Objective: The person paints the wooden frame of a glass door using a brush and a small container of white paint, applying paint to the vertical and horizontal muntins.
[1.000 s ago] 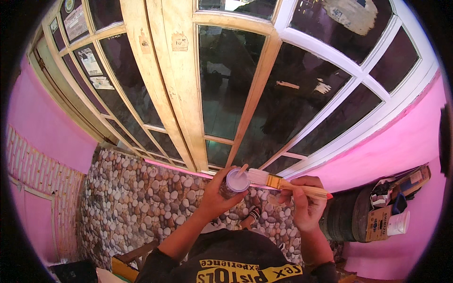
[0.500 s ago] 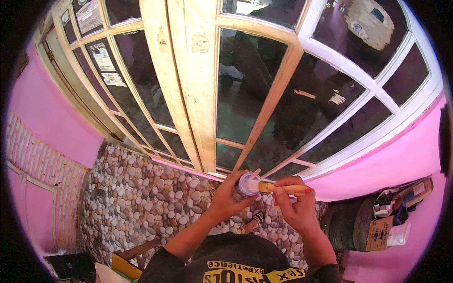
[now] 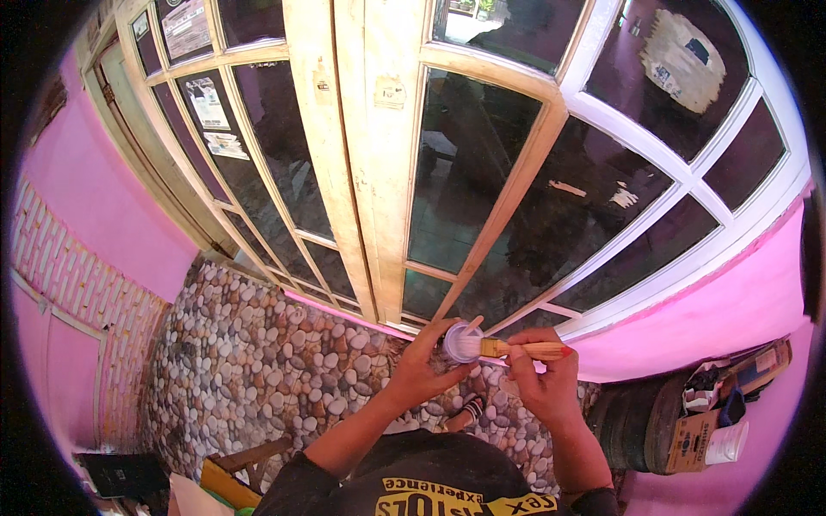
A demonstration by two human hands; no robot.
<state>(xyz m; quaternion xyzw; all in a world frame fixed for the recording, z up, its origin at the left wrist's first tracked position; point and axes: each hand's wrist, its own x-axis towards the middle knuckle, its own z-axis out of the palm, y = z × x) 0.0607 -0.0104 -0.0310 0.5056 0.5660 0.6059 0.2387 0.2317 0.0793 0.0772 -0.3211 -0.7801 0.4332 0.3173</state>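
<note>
My left hand (image 3: 419, 371) is closed around a small clear cup (image 3: 458, 354) of whitish paint. A thin wooden stick (image 3: 472, 326) leans out over the cup's far rim. Pinched in my right hand (image 3: 544, 374) is a paintbrush (image 3: 535, 350) with a wooden handle and a yellowish ferrule. The brush lies nearly level, its whitish bristles at the cup's mouth. Beyond my hands stands a paned door and window frame; its middle wood (image 3: 389, 172) is bare and tan, while the right-hand frame (image 3: 680, 176) is white.
Pebble-patterned flooring (image 3: 249, 370) spreads below me, with a sandalled foot (image 3: 467, 414) under the cup. Stacked tires (image 3: 632, 421) stand at the right, topped by cardboard boxes (image 3: 688, 443) and a white tub (image 3: 727, 445). Pink walls (image 3: 129, 198) flank the door. Wooden pieces (image 3: 249, 460) sit at lower left.
The view has shifted slightly, so the door frame appears lower and further right. Both hands keep their hold, with the brush still at the cup's mouth.
</note>
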